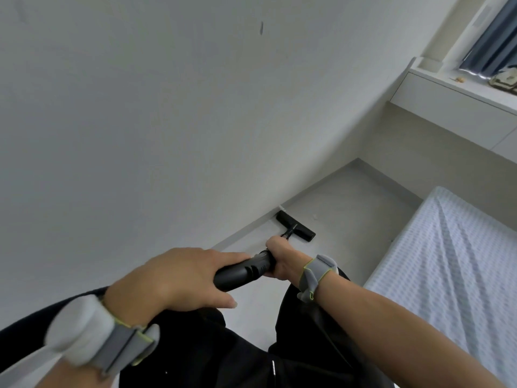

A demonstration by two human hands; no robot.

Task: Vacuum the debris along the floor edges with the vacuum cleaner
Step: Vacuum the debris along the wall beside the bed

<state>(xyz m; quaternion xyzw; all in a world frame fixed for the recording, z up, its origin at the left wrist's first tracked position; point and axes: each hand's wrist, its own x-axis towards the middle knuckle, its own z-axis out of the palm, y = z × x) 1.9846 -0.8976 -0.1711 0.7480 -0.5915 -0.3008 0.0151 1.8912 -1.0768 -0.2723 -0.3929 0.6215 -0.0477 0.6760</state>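
Nozzle [296, 226], black and T-shaped, sits flat on the pale floor [349, 197], with one end touching the foot of the wall [167, 121]. Just past that end a small white scrap of debris [281, 207] lies against the wall's base. A second pale speck [315, 217] lies on the floor near the nozzle's other end.

The black wand [246, 271] runs back from the nozzle toward the person, and the hands hide most of it. The right hand [281, 260] is lower down, with its fingers curled tight round the wand. The left hand [179, 278] grips the thicker upper end, fingers wrapped over the top and thumb underneath. Each wrist wears a grey band with a yellow-green edge: the left band [92, 340] is blurred and the right band [316, 275] is sharp. Dark trousers [195, 351] fill the bottom of the view.

To the right stands a bed [447, 270] under a pale blue waffle-textured sheet, with a strip of floor between it and the wall. At the upper right a white sill [447, 88] juts out below a dark curtain [495, 37]. The small items on the sill are too blurred to identify.
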